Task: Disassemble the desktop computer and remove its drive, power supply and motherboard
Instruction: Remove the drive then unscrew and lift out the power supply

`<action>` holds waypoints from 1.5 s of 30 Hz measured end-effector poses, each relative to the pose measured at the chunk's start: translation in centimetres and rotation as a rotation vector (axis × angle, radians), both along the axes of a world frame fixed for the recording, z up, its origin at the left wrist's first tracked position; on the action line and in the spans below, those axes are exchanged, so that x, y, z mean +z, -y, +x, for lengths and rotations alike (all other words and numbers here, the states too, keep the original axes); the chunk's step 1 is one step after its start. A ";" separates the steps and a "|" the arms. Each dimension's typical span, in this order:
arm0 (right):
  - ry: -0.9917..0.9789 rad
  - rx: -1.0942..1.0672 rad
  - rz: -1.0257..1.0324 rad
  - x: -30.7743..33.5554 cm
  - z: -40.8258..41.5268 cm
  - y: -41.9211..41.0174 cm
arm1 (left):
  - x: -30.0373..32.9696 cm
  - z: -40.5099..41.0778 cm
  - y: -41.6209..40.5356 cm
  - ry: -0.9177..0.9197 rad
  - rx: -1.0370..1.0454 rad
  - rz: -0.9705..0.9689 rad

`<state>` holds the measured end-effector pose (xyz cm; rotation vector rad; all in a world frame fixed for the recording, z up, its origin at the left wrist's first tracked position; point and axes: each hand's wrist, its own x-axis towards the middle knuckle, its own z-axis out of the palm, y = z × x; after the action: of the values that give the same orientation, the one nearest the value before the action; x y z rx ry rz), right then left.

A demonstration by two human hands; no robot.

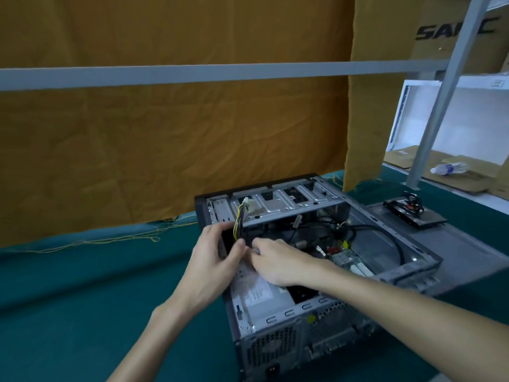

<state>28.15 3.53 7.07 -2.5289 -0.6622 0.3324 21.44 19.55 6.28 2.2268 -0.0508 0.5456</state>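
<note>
The desktop computer point(316, 271) is laid on its side on the green table point(82, 285), its open face turned upward so the interior can be reached from above. The power supply point(264, 296) is seen seated in the near corner of the case, its labelled top exposed, and the motherboard point(347, 260) is still fixed to the floor of the case further right. A bundle of yellow and black wires point(239, 224), ending in a white connector, is pinched between thumb and curled fingers of the left hand point(217, 260), apparently to keep it taut and out of the way. The right hand point(278, 260) is reached in just beside it, fingers curled around something small (what exactly cannot be told). A removed drive point(414, 213) is set aside on the detached side panel point(454, 244), well apart from the work.
</note>
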 end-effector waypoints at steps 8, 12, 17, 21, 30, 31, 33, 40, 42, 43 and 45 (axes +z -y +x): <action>-0.082 -0.096 -0.033 0.2 -0.1 0.1 | -2.5 -6.9 1.0 -0.002 -0.315 0.081; -0.231 -0.192 0.058 0.2 -0.9 -0.3 | -3.9 -7.3 1.1 0.149 -0.323 0.229; -0.384 -0.281 0.276 -0.1 -1.3 -1.7 | -5.1 -6.6 1.4 0.250 -0.288 0.214; -0.332 -0.323 0.304 -0.7 -1.1 -1.7 | -6.1 -6.5 1.5 0.306 -0.300 0.146; -0.212 -0.330 0.274 -0.7 -1.1 -1.8 | -6.6 -6.2 1.8 0.304 -0.304 0.050; -0.216 -0.331 0.253 -0.6 -1.1 -2.0 | -6.6 -6.2 1.8 0.304 -0.304 0.047; -0.215 -0.311 0.197 -0.3 -1.2 -2.1 | -6.6 -6.2 1.8 0.320 -0.299 0.040; -0.140 -0.304 0.160 -0.3 -1.2 -1.8 | -6.7 -6.4 1.9 0.338 -0.270 0.088; -0.133 -0.299 0.142 -0.2 -1.0 -2.0 | -6.9 -6.7 2.2 0.356 -0.243 0.099; -0.113 -0.298 0.137 -0.1 -1.0 -2.2 | -6.9 -6.8 2.3 0.363 -0.236 0.099; -0.073 -0.301 0.132 -0.1 -0.9 -2.5 | -6.7 -7.1 2.2 0.339 -0.238 0.095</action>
<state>27.21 5.99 6.93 -2.4302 -0.2596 0.2628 14.38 17.36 -0.42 2.1569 -0.5192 0.7936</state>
